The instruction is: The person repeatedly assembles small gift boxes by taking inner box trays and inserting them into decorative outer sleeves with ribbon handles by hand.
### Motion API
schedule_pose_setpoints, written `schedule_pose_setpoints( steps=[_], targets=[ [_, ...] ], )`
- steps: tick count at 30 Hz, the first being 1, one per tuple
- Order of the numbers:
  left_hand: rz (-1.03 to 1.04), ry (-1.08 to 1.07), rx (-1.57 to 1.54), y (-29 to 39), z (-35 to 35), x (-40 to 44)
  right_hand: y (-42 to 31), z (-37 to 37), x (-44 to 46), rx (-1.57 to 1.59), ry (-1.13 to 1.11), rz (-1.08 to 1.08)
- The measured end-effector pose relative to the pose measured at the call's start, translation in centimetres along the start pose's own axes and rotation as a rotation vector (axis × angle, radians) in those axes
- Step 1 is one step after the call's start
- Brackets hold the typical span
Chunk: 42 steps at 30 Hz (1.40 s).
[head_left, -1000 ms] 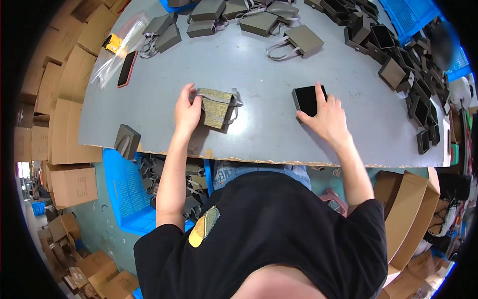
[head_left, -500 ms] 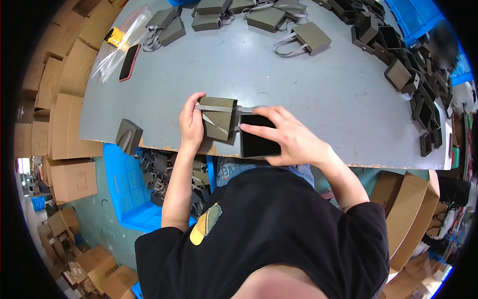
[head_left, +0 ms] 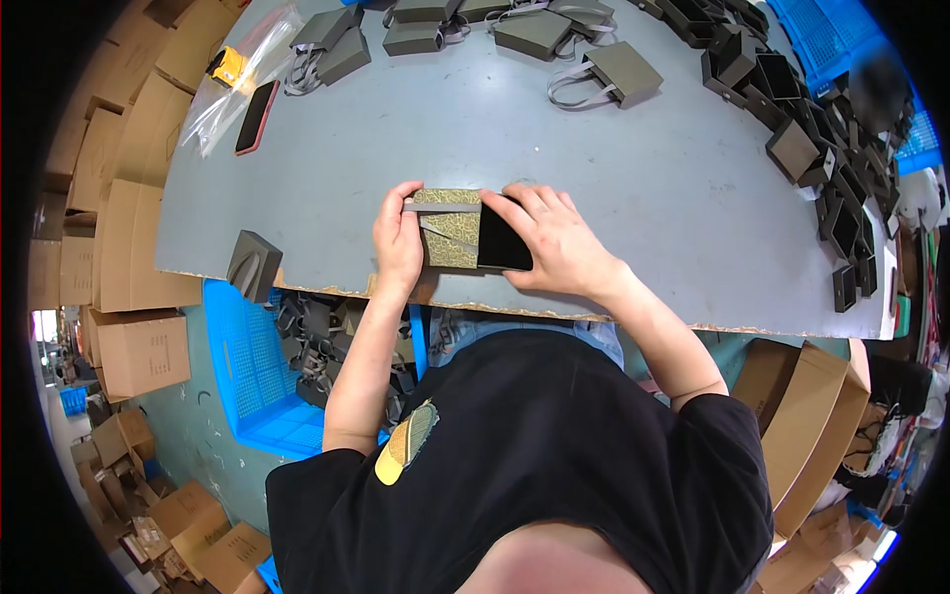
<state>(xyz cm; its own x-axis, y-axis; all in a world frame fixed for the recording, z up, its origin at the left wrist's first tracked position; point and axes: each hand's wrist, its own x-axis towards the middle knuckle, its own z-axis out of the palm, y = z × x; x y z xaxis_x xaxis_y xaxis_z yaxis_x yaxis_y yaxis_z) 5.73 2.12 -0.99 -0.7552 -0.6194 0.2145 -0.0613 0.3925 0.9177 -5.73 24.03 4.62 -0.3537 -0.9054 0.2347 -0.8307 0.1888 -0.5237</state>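
Near the front edge of the table, my left hand (head_left: 400, 238) is wrapped around the left side of an olive-gold patterned box sleeve (head_left: 450, 228) with grey ribbon across it. My right hand (head_left: 550, 238) grips a box drawer (head_left: 502, 236) with a black inside, thumb at its near side and fingers over the far side. The drawer's left end meets the sleeve's right end; whether it is partly inside I cannot tell. To the left stands a dark grey box (head_left: 255, 265) with a ribbon on it.
Several grey ribboned boxes (head_left: 534, 35) lie along the far side, with one (head_left: 627, 74) nearer. Open black drawers (head_left: 782, 99) are heaped on the right. A phone (head_left: 257, 117) and plastic film (head_left: 220, 99) lie left. A blue crate (head_left: 237, 366) with boxes stands below the edge.
Both hands have come closer together. The drawer has moved up and left against the sleeve's end, now level with it, and the sleeve has shifted slightly right.
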Motion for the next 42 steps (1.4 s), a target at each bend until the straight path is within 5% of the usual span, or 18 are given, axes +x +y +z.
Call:
schedule_pose_setpoints(
  steps=[2,6,10,13,14,15,17,20,23,26,28,33,38,40,42],
  targets=[
    [-0.019,-0.056,-0.013,-0.4,-0.1,0.0,-0.2,0.6,0.3,0.026,0.009,-0.044],
    [-0.027,-0.083,0.033,0.8,1.2,-0.9,1.7,5.7,1.4,0.821,0.539,0.134],
    [0.066,-0.230,0.168,2.7,1.9,-2.1,-1.1,7.4,3.2,0.912,0.560,0.144],
    [0.194,-0.306,0.300,4.4,0.7,-2.9,-1.1,7.7,3.1,0.934,0.507,0.146],
    [0.091,-0.451,0.363,5.2,-0.7,-2.8,-1.4,7.7,2.6,1.008,0.425,0.169],
    [0.251,-0.583,0.526,6.6,-2.2,-2.3,-2.2,7.7,2.3,1.043,0.316,0.196],
    [0.124,-0.746,0.560,9.2,-5.3,-2.3,-3.1,5.3,2.3,1.040,-0.101,0.092],
    [0.182,-0.772,1.100,8.7,-10.6,-3.7,-1.1,-0.4,3.3,0.777,-0.131,0.111],
    [-0.070,-0.811,1.037,8.7,-13.8,-3.0,8.8,-3.7,4.9,0.019,0.358,0.123],
    [-0.161,-0.852,1.004,10.8,-14.0,0.0,17.6,-6.3,6.5,-0.471,0.409,0.450],
    [0.067,-0.748,0.995,10.2,-12.1,3.2,20.1,-7.4,7.0,-0.648,0.392,0.687],
    [0.332,-0.262,0.603,3.1,-2.3,18.6,18.9,-5.5,5.6,-0.405,0.259,0.730],
    [0.268,-0.034,0.908,-1.7,5.9,29.7,13.6,-8.3,2.3,-0.114,0.049,0.502],
    [0.136,-0.087,0.921,-2.8,7.2,32.0,16.8,-11.4,1.6,-0.015,0.304,0.505],
    [0.074,-0.084,0.961,-2.6,7.7,32.4,23.1,-15.4,1.1,-0.551,0.692,0.461]
  ],
)
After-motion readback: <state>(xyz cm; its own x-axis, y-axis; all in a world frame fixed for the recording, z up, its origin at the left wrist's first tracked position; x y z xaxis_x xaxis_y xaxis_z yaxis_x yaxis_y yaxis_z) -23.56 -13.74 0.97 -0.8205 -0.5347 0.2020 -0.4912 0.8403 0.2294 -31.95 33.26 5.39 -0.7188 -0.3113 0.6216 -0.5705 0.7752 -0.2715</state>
